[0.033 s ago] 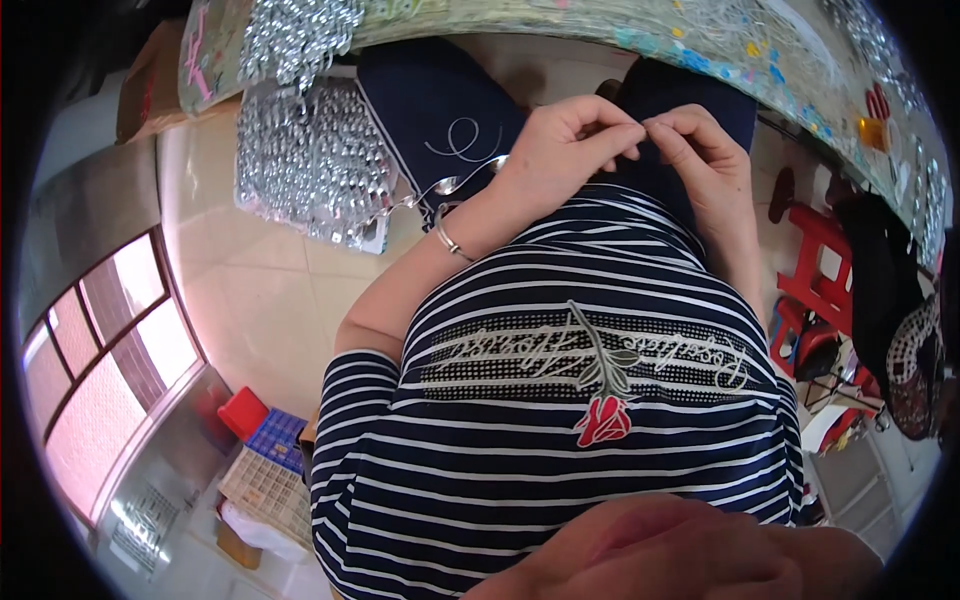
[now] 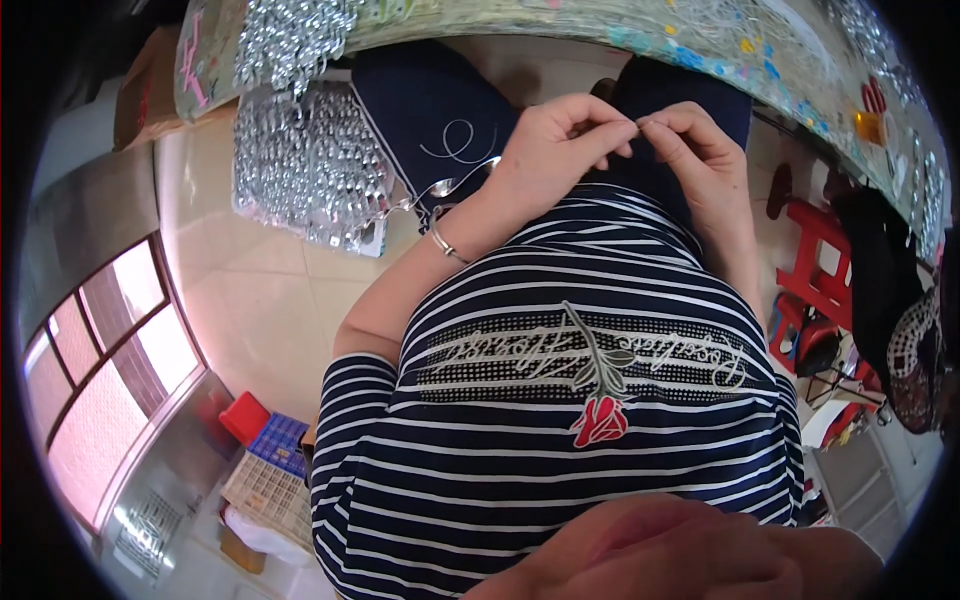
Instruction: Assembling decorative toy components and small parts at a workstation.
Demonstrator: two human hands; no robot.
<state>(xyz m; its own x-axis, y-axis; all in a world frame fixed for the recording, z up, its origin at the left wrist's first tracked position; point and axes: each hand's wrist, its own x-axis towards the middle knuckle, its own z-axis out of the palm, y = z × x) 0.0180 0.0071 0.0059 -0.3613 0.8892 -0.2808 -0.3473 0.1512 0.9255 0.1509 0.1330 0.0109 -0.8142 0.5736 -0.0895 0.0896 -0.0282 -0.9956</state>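
Above my lap, my left hand is closed in a pinch, thumb against forefinger. Facing it, my right hand pinches too, its fingertips almost meeting the left ones. Whatever they hold between them is too small to make out. A strand of shiny silver beads runs across my left thigh and disappears behind my left wrist. Close by, a thin pale thread curls in a loop on the dark trousers. At its other end the strand reaches toward a pile of silver bead strands beside my left leg.
A worktable curves across the far side, bearing another silver heap, red-handled scissors and an amber tape roll. Red plastic stools stand at right. Blue and beige crates sit lower left, near a window.
The picture has shifted very slightly. Both hands keep nearly the same pinching pose, and the beaded strand and thread lie as before.
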